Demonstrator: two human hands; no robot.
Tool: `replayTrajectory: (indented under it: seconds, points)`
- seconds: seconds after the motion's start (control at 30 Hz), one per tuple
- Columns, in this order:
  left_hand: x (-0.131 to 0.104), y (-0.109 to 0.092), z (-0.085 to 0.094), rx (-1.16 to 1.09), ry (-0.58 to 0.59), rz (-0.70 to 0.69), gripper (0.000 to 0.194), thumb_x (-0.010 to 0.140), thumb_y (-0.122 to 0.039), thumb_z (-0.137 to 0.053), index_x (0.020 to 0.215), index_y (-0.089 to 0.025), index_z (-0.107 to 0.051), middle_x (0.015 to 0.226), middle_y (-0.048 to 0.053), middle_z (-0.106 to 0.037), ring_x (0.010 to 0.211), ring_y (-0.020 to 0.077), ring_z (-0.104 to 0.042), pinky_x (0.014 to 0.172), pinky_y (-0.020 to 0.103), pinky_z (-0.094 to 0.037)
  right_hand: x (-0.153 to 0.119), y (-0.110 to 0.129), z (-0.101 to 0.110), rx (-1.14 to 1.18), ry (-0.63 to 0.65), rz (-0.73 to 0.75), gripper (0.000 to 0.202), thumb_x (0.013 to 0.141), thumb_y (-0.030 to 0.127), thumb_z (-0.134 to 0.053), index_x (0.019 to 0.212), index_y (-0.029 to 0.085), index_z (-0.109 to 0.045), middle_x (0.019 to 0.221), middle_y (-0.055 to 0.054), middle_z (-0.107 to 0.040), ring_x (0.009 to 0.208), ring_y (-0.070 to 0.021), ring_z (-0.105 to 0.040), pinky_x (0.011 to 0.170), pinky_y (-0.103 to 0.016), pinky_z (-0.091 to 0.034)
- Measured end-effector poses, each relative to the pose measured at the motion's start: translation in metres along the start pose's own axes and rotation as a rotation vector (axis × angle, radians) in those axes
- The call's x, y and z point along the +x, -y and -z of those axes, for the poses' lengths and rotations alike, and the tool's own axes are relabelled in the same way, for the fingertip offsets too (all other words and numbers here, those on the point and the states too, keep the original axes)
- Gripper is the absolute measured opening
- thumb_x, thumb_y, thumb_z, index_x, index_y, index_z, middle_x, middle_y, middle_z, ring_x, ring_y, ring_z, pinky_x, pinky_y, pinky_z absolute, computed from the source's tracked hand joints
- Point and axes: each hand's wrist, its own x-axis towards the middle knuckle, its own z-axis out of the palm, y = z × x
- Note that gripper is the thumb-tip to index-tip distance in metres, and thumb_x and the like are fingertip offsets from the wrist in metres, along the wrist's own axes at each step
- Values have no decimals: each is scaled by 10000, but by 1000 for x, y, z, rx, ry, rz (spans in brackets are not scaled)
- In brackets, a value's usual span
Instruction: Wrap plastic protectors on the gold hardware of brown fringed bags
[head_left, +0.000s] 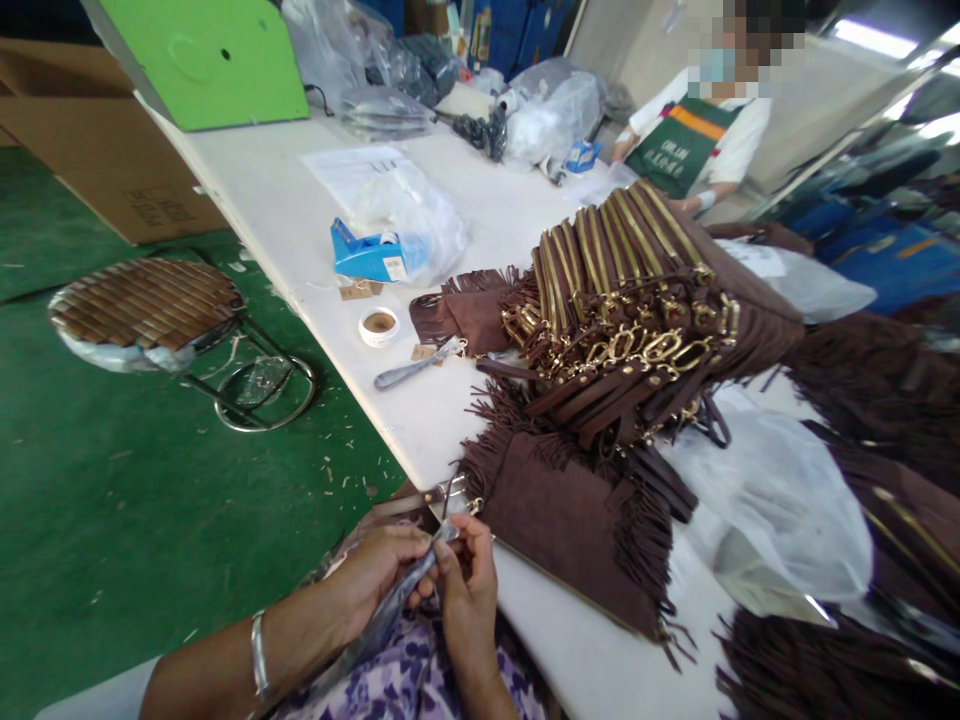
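Note:
My left hand point(379, 575), below a silver bangle, pinches a narrow strap wrapped in greyish plastic film point(390, 608). Close beside it, my right hand point(469, 580) grips the same wrapped strap near its upper end. Metal buckle hardware point(456, 488) shows just above my fingertips, at the table edge. A brown fringed suede bag point(559, 510) lies flat on the table to the right of my hands. Beyond it is a stack of similar brown bags point(645, 290) with gold zips and clasps. Another film-wrapped strap end point(412, 372) rests on the white table point(420, 430).
A blue tape dispenser point(367, 255), a white tape roll point(379, 326) and clear plastic bags point(427, 225) lie farther back. More fringed bags point(862, 400) are at right. A round stool point(150, 305) stands left. Across the table is a person in a green apron point(682, 145).

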Motion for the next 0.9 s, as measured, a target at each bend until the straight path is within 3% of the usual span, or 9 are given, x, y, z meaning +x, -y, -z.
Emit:
replayTrajectory:
  seconds: [0.3, 0.43, 0.53, 0.7, 0.9]
  points:
    - [-10, -3, -4, 216, -30, -134, 386, 804, -495, -637, 783, -111, -663, 544, 63, -644, 426, 126, -545, 436, 199, -426, 0, -11, 2, -91, -2, 33, 336, 909, 404, -522, 1195, 229, -537, 679, 36, -563, 566, -147, -558, 541, -247, -483]
    - [-8, -10, 2, 264, 15, -99, 336, 762, -454, -711, 746, -124, -652, 567, 57, -655, 450, 130, -553, 458, 208, -426, 1, -11, 2, -135, -10, 76, 317, 912, 405, -500, 1161, 227, -583, 660, 27, -590, 565, -156, -567, 565, -260, -488]
    - [-6, -15, 4, 272, 58, -87, 319, 756, -421, -709, 688, -116, -641, 559, 54, -634, 431, 124, -525, 434, 211, -394, 2, -6, 3, -186, -15, 129, 292, 902, 395, -519, 1111, 218, -621, 738, 0, -643, 673, -171, -607, 644, -269, -499]
    - [-10, -25, -3, 235, 112, -22, 228, 720, -317, -706, 682, -102, -645, 507, 11, -572, 382, 65, -416, 408, 175, -294, 5, -1, 6, -223, -6, 190, 258, 881, 385, -547, 1027, 199, -652, 815, -17, -674, 767, -173, -612, 693, -257, -487]
    - [-11, -42, -4, 269, 122, 89, 130, 692, -231, -665, 671, -104, -647, 533, 15, -570, 356, 65, -401, 361, 178, -269, 8, -5, 10, -273, 60, 239, 202, 885, 296, -538, 1029, 203, -644, 845, -9, -671, 775, -157, -599, 712, -244, -460]
